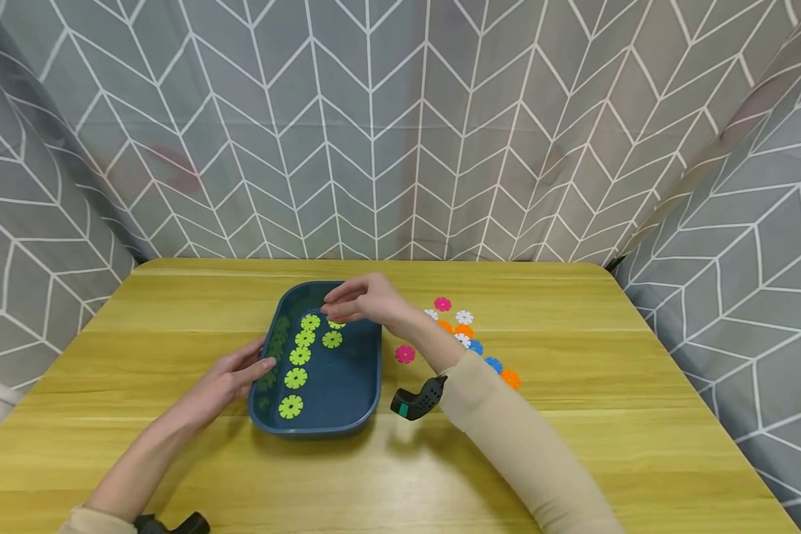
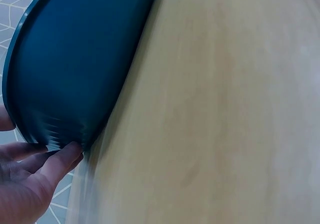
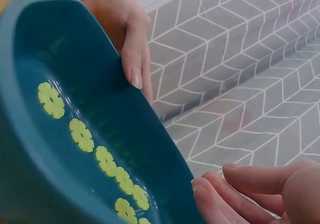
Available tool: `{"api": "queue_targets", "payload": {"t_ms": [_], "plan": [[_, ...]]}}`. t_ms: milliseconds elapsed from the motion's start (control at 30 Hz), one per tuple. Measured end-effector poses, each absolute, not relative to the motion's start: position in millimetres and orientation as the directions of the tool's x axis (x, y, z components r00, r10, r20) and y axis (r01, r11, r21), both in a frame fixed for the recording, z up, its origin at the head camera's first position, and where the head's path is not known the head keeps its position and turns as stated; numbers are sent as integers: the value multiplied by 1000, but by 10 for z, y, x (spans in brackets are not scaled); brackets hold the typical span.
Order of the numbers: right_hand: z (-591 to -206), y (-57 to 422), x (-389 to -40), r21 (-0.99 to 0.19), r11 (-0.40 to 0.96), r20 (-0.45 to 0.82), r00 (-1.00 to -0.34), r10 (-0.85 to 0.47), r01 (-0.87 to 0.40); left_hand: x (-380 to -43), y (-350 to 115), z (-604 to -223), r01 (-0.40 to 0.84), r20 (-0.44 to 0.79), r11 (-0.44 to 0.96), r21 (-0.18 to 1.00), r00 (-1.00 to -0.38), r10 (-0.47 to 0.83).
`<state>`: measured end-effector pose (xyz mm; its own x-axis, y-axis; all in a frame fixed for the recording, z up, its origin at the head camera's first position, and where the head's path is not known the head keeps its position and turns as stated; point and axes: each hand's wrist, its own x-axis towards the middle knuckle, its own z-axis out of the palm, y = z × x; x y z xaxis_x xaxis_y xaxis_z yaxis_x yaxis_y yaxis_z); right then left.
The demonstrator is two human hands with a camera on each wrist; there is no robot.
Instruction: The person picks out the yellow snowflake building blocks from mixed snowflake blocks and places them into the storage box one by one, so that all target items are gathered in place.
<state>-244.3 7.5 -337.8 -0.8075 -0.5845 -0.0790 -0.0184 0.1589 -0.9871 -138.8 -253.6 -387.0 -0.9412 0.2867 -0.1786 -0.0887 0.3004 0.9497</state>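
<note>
A dark blue plastic bin (image 1: 340, 386) stands on the table, left of its middle. My left hand (image 1: 236, 374) grips the bin's left wall, thumb over the rim and fingers along the outside. In the bin lie several yellow-green flower-shaped discs (image 1: 296, 378), most of them in a line along the left side and a couple beside its far end. Over the bin's far right part hovers my right hand (image 1: 367, 300), fingers loosely bent and nothing visible between them. It partly covers one far disc (image 1: 336, 324). The right wrist view shows its fingertips (image 3: 200, 188) near the bin's rim.
Right of the bin, loose flower discs in pink (image 1: 405, 354), white (image 1: 464, 317), orange (image 1: 511, 379) and blue (image 1: 494, 364) lie on the wooden table (image 1: 574, 445), partly behind my right forearm. A grey patterned curtain (image 1: 400, 133) hangs behind the table's far edge.
</note>
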Motion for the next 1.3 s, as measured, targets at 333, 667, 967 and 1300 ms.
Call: {"api": "queue_targets", "payload": {"t_ms": [333,667,967,1300], "plan": [[-3420,374,-2370,-992,123,-58,-807,-587,-19,-1392,-2542,-3879,-90,-180,300,950,-941,288],[-3445,683,-2230,-998,59,-22,-815,-579,-15,-1390,-2543,-3879,-83,-175,302,950,-940,292],[-3516,929,-2145,-997,82,-41,-861,-507,-1,-1397,-2539,-3884,-86,-176,299,950,-941,290],[-3608,1196,-2089,-992,124,-33,-873,-487,-32,-1390,-2533,-3881,-92,-182,303,948,-941,284]]}}
